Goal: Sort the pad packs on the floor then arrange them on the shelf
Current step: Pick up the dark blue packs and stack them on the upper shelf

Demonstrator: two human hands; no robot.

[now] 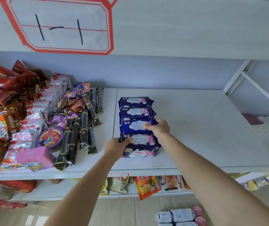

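At six o'clock, nearest us on the floor, pale pad packs (181,215) wait in soft, crinkled wrap, some with pink ends. Just above, we have both hands on the row of dark blue packs on the white shelf (203,128). Our left hand (116,146) grips the front blue pack (141,145) at its nine o'clock end, thumb curled over the top edge and fingers wrapped under. Our right hand (159,128) rests on the second blue pack (138,125) from three o'clock, fingers curled over its top, so it is held rather than merely touched. Two more blue packs (136,107) stand behind, toward twelve o'clock, all touching in one file.

We judge the arranging step to be in hand: squaring this row. Next calls for releasing, then reaching down for the pale packs. The wrappers look glossy, pillowy, rectangular, likely to slide. At nine o'clock lie foil snack bags (3,101) and slim dark stick packs (84,128).
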